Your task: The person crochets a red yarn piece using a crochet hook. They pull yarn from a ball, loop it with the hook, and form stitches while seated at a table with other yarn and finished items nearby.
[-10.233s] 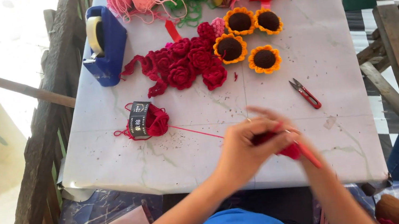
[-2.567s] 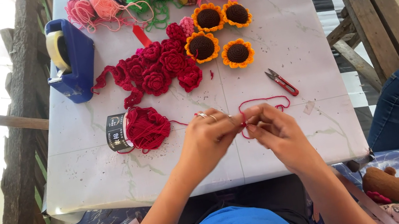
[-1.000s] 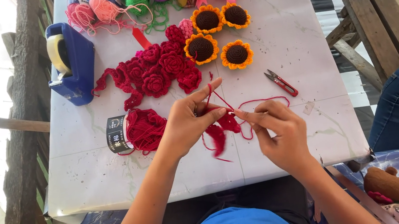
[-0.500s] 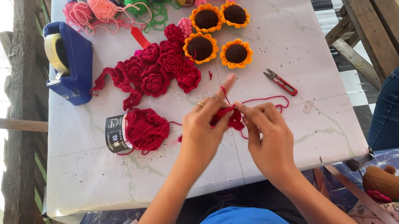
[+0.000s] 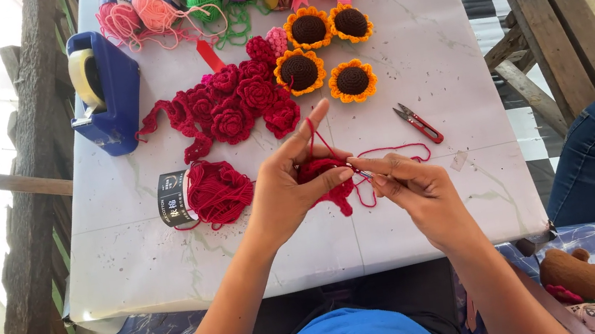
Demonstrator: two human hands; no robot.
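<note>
1. Left hand (image 5: 282, 194) pinches a small red crochet piece (image 5: 321, 175) above the white table (image 5: 425, 65), index finger raised with red yarn (image 5: 384, 154) running over it
2. Right hand (image 5: 418, 191) closed on a thin crochet hook (image 5: 361, 173), tip at the piece; hands nearly touching
3. Red yarn ball (image 5: 217, 192) just left of the left hand
4. Crochet roses (image 5: 239, 104), sunflowers (image 5: 327, 53) and snips (image 5: 419, 122) lie beyond

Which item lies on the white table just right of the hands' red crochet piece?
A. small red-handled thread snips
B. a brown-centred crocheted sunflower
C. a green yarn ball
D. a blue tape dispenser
A: the small red-handled thread snips lie on the white table, just right of the red crochet piece held by the left hand and right hand.
</note>
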